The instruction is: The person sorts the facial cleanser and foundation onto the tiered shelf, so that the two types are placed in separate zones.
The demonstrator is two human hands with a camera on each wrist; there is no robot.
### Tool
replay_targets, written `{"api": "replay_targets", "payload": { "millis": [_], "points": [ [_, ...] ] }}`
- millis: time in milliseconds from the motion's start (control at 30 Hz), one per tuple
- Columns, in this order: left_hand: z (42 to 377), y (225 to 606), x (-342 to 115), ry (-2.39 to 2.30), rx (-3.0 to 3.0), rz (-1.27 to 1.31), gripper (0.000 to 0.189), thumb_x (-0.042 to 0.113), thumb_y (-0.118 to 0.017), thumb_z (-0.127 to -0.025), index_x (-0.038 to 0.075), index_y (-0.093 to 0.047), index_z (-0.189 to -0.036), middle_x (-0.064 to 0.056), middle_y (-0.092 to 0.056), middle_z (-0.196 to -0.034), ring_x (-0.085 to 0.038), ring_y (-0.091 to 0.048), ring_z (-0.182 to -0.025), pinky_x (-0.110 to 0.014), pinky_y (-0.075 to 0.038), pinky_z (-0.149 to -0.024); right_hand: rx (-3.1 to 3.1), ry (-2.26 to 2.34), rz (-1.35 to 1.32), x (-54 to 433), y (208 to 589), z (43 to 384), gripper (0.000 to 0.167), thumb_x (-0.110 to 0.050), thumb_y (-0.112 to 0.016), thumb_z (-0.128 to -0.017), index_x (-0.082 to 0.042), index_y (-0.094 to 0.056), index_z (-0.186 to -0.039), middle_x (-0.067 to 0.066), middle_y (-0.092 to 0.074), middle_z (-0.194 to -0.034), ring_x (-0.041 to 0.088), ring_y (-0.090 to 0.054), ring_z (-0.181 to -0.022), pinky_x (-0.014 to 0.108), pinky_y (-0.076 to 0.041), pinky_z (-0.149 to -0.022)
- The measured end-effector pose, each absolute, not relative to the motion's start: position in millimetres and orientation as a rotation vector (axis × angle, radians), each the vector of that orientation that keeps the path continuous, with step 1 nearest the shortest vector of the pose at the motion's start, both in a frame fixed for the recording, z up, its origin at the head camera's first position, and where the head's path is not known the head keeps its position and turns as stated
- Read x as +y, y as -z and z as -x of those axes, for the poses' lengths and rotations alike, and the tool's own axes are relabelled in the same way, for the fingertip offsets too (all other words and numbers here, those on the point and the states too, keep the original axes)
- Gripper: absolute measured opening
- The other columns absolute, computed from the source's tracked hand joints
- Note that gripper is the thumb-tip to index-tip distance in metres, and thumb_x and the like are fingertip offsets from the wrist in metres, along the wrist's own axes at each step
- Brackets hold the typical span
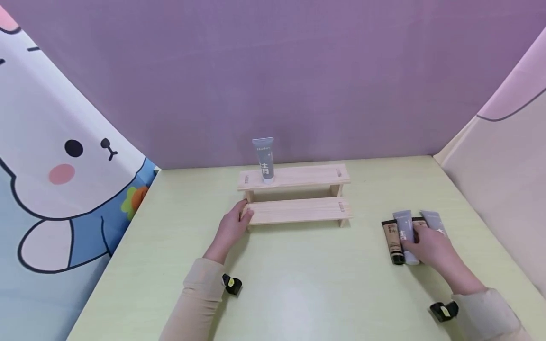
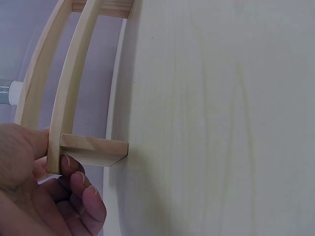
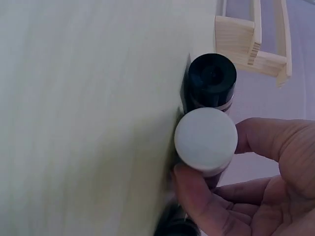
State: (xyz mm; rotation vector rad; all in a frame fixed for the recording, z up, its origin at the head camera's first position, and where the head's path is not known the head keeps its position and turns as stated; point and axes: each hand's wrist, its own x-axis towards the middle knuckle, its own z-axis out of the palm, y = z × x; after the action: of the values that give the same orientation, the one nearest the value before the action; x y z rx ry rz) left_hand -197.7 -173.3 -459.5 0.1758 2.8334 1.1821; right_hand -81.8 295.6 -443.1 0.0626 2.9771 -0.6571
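Observation:
A two-tier wooden shelf (image 1: 298, 211) stands at the middle of the table. My left hand (image 1: 232, 227) grips the left end of its lower board, thumb on top and fingers curled beneath, as the left wrist view shows. One grey-blue tube (image 1: 265, 158) stands upright on the upper board, near its left end. At the right, my right hand (image 1: 435, 248) pinches a grey-blue tube (image 1: 405, 232) between thumb and fingers; its white cap (image 3: 205, 140) faces the right wrist camera. A tan tube with a black cap (image 1: 392, 240) lies just left of it.
Another tan tube (image 1: 420, 221) and a grey-blue tube (image 1: 432, 221) lie partly hidden by the right hand. The pale table (image 1: 307, 279) ends at a purple cloth (image 1: 298, 85) behind the shelf. A printed cloth (image 1: 72, 189) hangs at the left, a pale one at the right.

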Motion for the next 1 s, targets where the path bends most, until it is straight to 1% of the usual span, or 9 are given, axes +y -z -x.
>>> {"api": "replay_targets", "payload": {
  "millis": [33, 167, 233, 367, 433, 500, 733, 833, 1000],
  "points": [
    [197.4, 459.1, -172.9, -1.186, 2.834, -0.178, 0.052, 0.031, -0.051, -0.102, 0.011, -0.039, -0.149, -0.023, -0.052, -0.139, -0.036, -0.056, -0.113, -0.052, -0.045, -0.093, 2.972, 0.660, -0.056, 295.6, 443.3, 81.9, 0.052, -0.017, -0.063, -0.090, 0.024, -0.048, -0.118, 0.009, -0.059, -0.068, 0.019, -0.054, -0.058, 0.034, -0.044, -0.049],
    [194.8, 456.8, -172.0, -1.195, 2.847, -0.196, 0.051, 0.030, -0.051, -0.102, 0.009, -0.040, -0.148, -0.025, -0.053, -0.136, -0.039, -0.056, -0.113, -0.054, -0.045, -0.093, 2.958, 0.723, -0.059, 296.5, 441.1, 81.0, 0.055, -0.017, -0.063, -0.090, 0.025, -0.045, -0.122, 0.007, -0.058, -0.068, 0.018, -0.053, -0.058, 0.033, -0.043, -0.049],
    [194.1, 455.9, -172.0, -1.206, 2.849, -0.199, 0.051, 0.030, -0.051, -0.102, 0.009, -0.040, -0.148, -0.025, -0.053, -0.136, -0.039, -0.056, -0.115, -0.055, -0.045, -0.093, 2.960, 0.766, -0.061, 297.0, 438.5, 80.6, 0.055, -0.017, -0.063, -0.091, 0.024, -0.044, -0.123, 0.013, -0.061, -0.075, 0.021, -0.055, -0.062, 0.034, -0.045, -0.050],
    [194.8, 455.4, -172.0, -1.213, 2.843, -0.186, 0.050, 0.029, -0.051, -0.102, 0.010, -0.041, -0.148, -0.023, -0.051, -0.139, -0.039, -0.053, -0.120, -0.055, -0.043, -0.096, 2.970, 0.853, -0.058, 294.9, 431.4, 80.4, 0.058, -0.016, -0.064, -0.093, 0.024, -0.040, -0.128, 0.032, -0.063, -0.094, 0.036, -0.063, -0.078, 0.039, -0.052, -0.057],
    [195.5, 456.1, -172.0, -1.216, 2.828, -0.168, 0.051, 0.029, -0.051, -0.102, 0.011, -0.040, -0.149, -0.022, -0.050, -0.140, -0.039, -0.052, -0.121, -0.055, -0.042, -0.097, 2.981, 0.894, -0.044, 292.0, 427.3, 81.3, 0.056, -0.016, -0.064, -0.093, 0.023, -0.041, -0.127, 0.036, -0.061, -0.102, 0.042, -0.062, -0.086, 0.039, -0.053, -0.058],
    [196.1, 457.1, -172.0, -1.203, 2.826, -0.160, 0.051, 0.030, -0.051, -0.102, 0.012, -0.039, -0.149, -0.022, -0.050, -0.141, -0.038, -0.053, -0.120, -0.055, -0.042, -0.097, 2.988, 0.945, -0.026, 288.0, 423.1, 82.6, 0.056, -0.016, -0.064, -0.094, 0.023, -0.041, -0.128, 0.036, -0.060, -0.105, 0.043, -0.061, -0.089, 0.037, -0.053, -0.057],
    [196.7, 458.1, -172.5, -1.195, 2.829, -0.155, 0.052, 0.031, -0.051, -0.102, 0.013, -0.039, -0.149, -0.022, -0.052, -0.139, -0.039, -0.054, -0.119, -0.054, -0.043, -0.097, 2.991, 1.131, 0.009, 266.9, 408.0, 88.1, 0.052, -0.018, -0.064, -0.095, 0.014, -0.044, -0.131, 0.029, -0.062, -0.109, 0.032, -0.064, -0.085, 0.027, -0.051, -0.055],
    [196.6, 458.4, -172.1, -1.196, 2.828, -0.153, 0.052, 0.031, -0.052, -0.102, 0.012, -0.039, -0.149, -0.022, -0.051, -0.140, -0.039, -0.051, -0.123, -0.055, -0.042, -0.099, 2.965, 1.201, 0.006, 259.1, 403.0, 91.2, 0.053, -0.020, -0.064, -0.095, 0.011, -0.043, -0.133, 0.030, -0.061, -0.113, 0.032, -0.066, -0.085, 0.029, -0.052, -0.055],
    [196.0, 457.9, -171.2, -1.202, 2.828, -0.147, 0.052, 0.030, -0.052, -0.102, 0.011, -0.040, -0.149, -0.023, -0.050, -0.140, -0.041, -0.047, -0.128, -0.056, -0.038, -0.102, 2.910, 1.296, 0.017, 247.8, 396.2, 98.7, 0.056, -0.022, -0.063, -0.096, 0.008, -0.039, -0.137, 0.031, -0.057, -0.119, 0.039, -0.067, -0.089, 0.033, -0.055, -0.061]
  ]
}}
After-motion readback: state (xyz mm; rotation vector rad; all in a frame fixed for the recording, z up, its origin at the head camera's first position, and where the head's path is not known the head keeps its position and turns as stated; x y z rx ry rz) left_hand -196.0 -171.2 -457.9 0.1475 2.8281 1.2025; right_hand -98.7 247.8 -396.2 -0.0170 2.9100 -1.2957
